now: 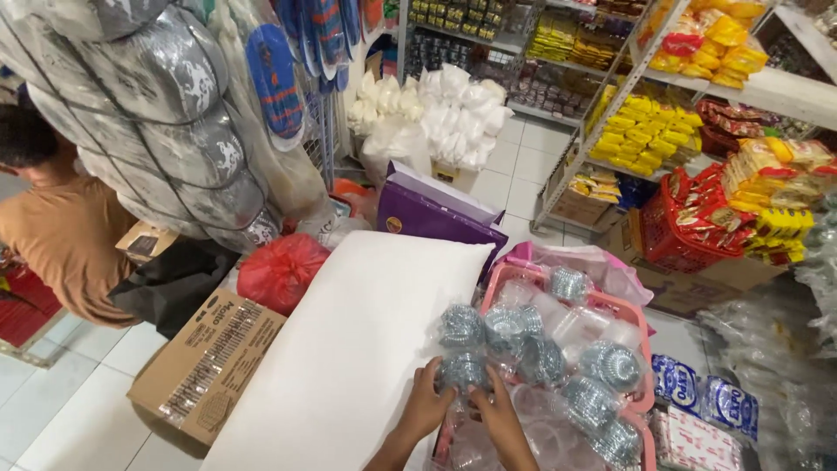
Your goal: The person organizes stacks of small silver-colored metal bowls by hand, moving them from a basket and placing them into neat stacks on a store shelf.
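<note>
Both my hands meet at the bottom centre on a clear plastic pack of silver metal scouring pads [461, 372]. My left hand [425, 406] grips the pack from the left, and my right hand [500, 418] holds it from below right. The pack belongs to a strip of several wrapped scouring pads [540, 358] that lies across a pink plastic basket [643, 324]. A large white pillow-like bag [349, 349] lies right beside my left hand.
A brown cardboard box [205, 358] and a red plastic bag [281, 269] sit on the left of the floor. A purple box [432, 214] stands behind the white bag. A person in a brown shirt [65, 235] crouches at far left. Shelves of yellow snack packs [649, 131] line the right.
</note>
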